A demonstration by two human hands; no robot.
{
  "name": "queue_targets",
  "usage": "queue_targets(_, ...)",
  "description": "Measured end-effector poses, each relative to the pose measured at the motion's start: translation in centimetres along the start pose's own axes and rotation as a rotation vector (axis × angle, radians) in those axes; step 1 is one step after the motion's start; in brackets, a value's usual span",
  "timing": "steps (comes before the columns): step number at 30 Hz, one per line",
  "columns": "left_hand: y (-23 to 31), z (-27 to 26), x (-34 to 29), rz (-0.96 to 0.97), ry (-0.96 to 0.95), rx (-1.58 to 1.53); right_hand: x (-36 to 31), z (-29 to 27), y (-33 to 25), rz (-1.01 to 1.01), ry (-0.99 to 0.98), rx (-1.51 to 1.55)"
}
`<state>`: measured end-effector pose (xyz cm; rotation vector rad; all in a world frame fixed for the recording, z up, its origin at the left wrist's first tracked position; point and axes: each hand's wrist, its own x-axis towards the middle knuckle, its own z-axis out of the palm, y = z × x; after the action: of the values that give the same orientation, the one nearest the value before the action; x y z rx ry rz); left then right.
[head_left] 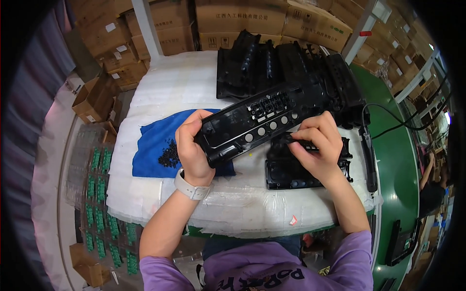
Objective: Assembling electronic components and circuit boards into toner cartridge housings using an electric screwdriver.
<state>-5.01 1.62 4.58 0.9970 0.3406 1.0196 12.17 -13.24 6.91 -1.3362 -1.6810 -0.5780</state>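
A long black plastic housing [228, 125] is held tilted above the padded table, its right end higher. Round silvery discs run along it, beside a cluster of small black keys. My left hand [191, 148], with a pale watch on the wrist, grips its left end, thumb on top. My right hand [318, 143] is closed in a pinch at the housing's lower edge; a small dark thing shows at the fingertips, its kind unclear. Below the right hand lie black plastic shells [293, 175]. A heap of tiny black parts [169, 154] rests on a blue cloth [148, 155] by my left hand.
More black shells [242, 68] are piled at the table's back. A black pen-shaped tool [370, 165] with a cable lies along the right edge, beside a green surface [395, 150]. Green circuit boards [100, 188] in clear trays stand at left. Cardboard boxes [242, 19] line the back.
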Motion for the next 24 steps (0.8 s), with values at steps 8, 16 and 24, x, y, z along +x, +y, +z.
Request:
queue_targets(8, -1.5, 0.7, -0.8, -0.009, -0.055, 0.164, 1.4, -0.4, -4.1, 0.759, 0.139, 1.017)
queue_targets(16, -2.2, 0.6, -1.5, -0.018, -0.175, 0.284, 0.4, 0.6, -3.3, 0.174, -0.074, 0.054)
queue_targets(24, -2.5, 0.3, -1.2, -0.081, -0.147, 0.175, 0.3, 0.3, -2.9, 0.224, -0.127, 0.107)
